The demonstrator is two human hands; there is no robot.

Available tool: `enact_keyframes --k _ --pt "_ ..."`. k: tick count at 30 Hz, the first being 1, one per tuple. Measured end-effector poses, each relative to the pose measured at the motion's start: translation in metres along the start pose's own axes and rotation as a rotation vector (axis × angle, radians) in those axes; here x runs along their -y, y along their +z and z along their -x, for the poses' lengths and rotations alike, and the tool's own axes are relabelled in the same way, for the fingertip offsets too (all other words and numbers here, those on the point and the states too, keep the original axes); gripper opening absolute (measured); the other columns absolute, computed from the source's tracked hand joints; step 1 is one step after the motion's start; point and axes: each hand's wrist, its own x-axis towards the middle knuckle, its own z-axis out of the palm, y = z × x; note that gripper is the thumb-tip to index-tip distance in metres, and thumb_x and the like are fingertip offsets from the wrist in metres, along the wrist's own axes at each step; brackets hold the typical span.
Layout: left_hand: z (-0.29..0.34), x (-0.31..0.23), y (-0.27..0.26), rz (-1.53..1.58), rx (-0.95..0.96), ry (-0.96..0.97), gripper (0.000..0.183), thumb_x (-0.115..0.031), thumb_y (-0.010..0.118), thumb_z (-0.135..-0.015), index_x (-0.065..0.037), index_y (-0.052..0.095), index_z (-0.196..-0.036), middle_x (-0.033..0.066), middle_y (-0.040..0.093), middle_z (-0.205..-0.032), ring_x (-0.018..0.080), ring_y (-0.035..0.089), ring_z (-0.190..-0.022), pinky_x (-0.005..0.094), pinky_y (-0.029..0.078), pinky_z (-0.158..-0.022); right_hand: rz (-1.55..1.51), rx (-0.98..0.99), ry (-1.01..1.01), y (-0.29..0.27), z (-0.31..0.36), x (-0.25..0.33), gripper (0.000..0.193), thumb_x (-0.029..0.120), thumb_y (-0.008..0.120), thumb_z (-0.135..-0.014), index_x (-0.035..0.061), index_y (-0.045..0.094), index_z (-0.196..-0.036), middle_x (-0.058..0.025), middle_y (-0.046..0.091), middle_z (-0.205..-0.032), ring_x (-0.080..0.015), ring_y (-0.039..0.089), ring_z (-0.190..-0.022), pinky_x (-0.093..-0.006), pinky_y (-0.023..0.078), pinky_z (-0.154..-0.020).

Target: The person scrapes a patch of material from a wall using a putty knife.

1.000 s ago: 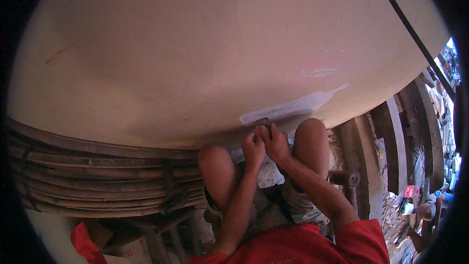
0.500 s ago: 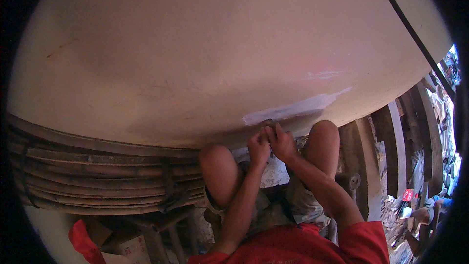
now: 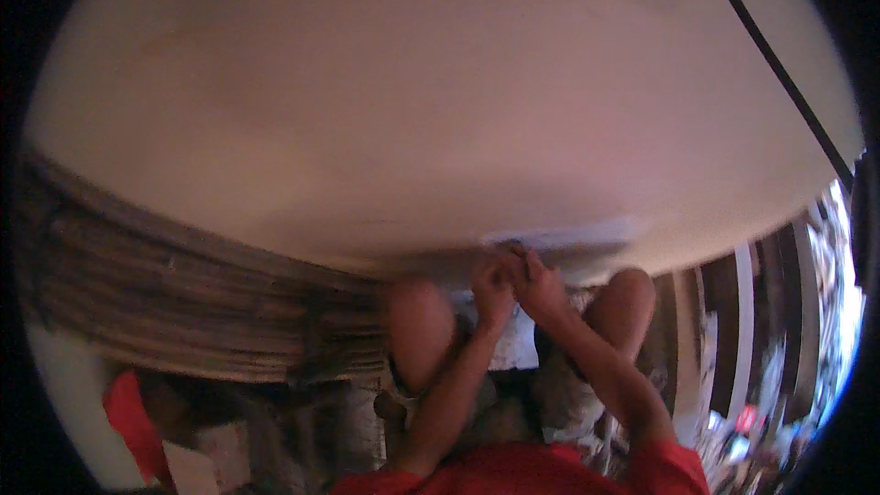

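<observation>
Between my knees, my left hand (image 3: 493, 291) and my right hand (image 3: 541, 291) are close together with their fingers curled in. A small dark piece (image 3: 513, 245) shows at the fingertips, too blurred for me to tell its kind. Both hands seem to close around it, though the fingers hide most of their grip. Just beyond them lies a whitish smeared patch (image 3: 582, 233) on a large pale curved wall (image 3: 412, 82). I cannot tell whether the piece touches the wall.
Bundled wooden strips (image 3: 183, 298) run along the left below the wall. Upright planks (image 3: 733, 321) stand at the right. A black cable (image 3: 775, 60) crosses the upper right. A red cloth-like thing (image 3: 136, 426) and a box (image 3: 215, 458) are at lower left.
The whole view has tilted and blurred, so the wall's lower edge and the planks sit lower. My hands stay together by the whitish patch; the fingers have shifted slightly.
</observation>
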Motion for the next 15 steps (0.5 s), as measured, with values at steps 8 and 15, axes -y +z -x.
enact_keyframes --k 8,15 --pt "0.03 -0.041 0.006 0.1 -0.044 -0.109 0.02 -0.018 0.056 -0.088 -0.004 0.066 -0.099 0.0126 0.067 -0.094 0.0185 0.063 -0.087 0.0323 0.05 -0.077 -0.379 0.0 0.185 0.003 0.053 -0.023 0.046 0.027 0.052 -0.092 -0.0022 0.043 -0.126 -0.0177 0.06 -0.106 -0.0268 0.061 -0.088 -0.0386 0.05 -0.07" --pt "0.063 -0.052 -0.003 0.18 -0.157 -0.116 0.021 -0.02 0.055 -0.088 -0.004 0.065 -0.099 0.0132 0.067 -0.094 0.0195 0.063 -0.087 0.0331 0.049 -0.077 -0.038 -0.483 -0.567 0.012 0.071 -0.057 0.04 0.022 0.049 -0.093 -0.0019 0.047 -0.125 -0.0152 0.064 -0.083 -0.0178 0.059 -0.059 -0.0323 0.047 -0.049"
